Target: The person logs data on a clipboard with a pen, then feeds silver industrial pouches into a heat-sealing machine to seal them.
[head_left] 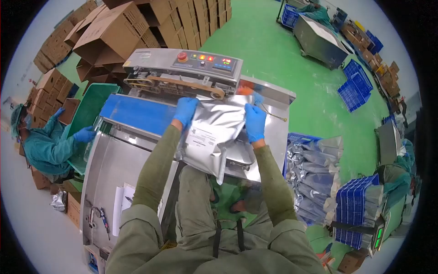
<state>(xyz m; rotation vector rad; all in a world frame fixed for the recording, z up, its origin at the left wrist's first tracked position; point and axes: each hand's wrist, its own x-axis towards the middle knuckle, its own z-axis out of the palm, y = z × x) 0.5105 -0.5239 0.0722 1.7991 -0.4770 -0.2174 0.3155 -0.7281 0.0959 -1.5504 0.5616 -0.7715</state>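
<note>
Silver pouch (pixel 212 130) hangs between left fingers (pixel 194 104) and right fingers (pixel 249 110).

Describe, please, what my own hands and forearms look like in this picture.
Your left hand and right hand wear thin, bright blue gloves without visible markings. Close-fitting olive-green forearm sleeves stop just short of them; looser grey-green outer sleeves end in wide cuffs further up.
</note>
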